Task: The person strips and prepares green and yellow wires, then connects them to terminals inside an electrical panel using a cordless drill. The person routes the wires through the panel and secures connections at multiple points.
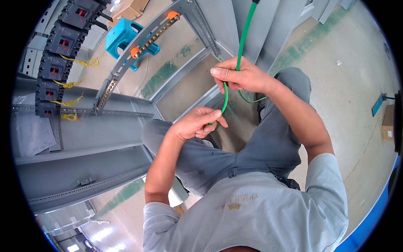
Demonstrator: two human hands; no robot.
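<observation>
A green wire [244,31] runs down from the top of the view into my right hand [241,75], which is closed around it. From there a short bent stretch of the wire curves down to my left hand [197,122], which pinches its lower end between thumb and fingers. A thinner loop of the green wire hangs just below my right wrist. Both hands are above my knees in grey trousers, close in front of the open grey metal cabinet frame [105,126].
A row of black circuit breakers [63,42] with yellow ties sits at the upper left. A brass terminal bar [153,35] with orange end supports crosses the frame diagonally. A blue plastic stool [121,38] stands behind it. A cardboard box [388,122] lies at the right on the concrete floor.
</observation>
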